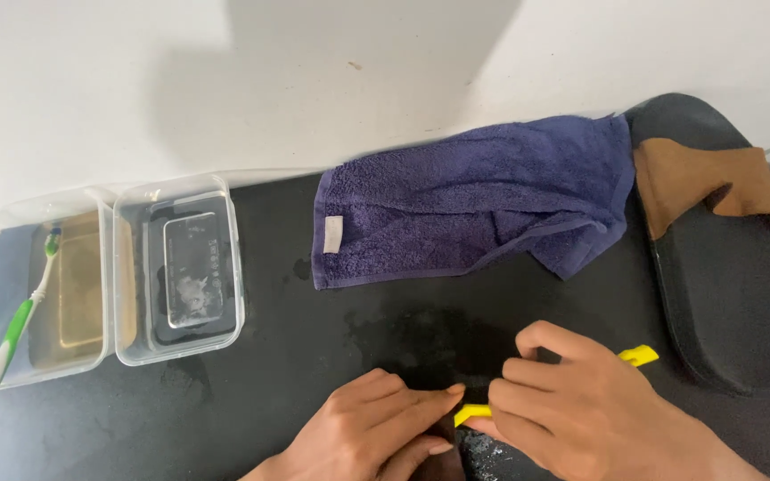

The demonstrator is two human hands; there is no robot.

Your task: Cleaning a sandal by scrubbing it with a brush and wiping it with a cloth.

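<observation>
Standing over the black table (269, 374) and looking down from head height: both hands are low in the frame, close together near the front edge. The right hand (572, 401) is curled shut around a yellow tool (639, 356), fingers folded over its middle, so you only see a yellow end poking out on each side (one tip by the knuckles, the other toward the left hand). The left hand (376, 428) lies with fingers stretched out and pressed together, fingertips meeting the yellow end and resting on something small and dark on the table; can't tell if it's actually gripping that or just pinning it down.

Behind the hands, a dark blue towel (483, 209) lies rumpled along the back of the table, up against the white wall (225, 80). To the right of it there's a big black oval pad (724, 294) with a brown cloth (697, 183) draped over its top end.

Over on the left, well away from the hands, two clear plastic tubs (180, 267) sit side by side holding water. A green and white toothbrush (15, 325) leans in the leftmost one, handle sticking out over the rim.
</observation>
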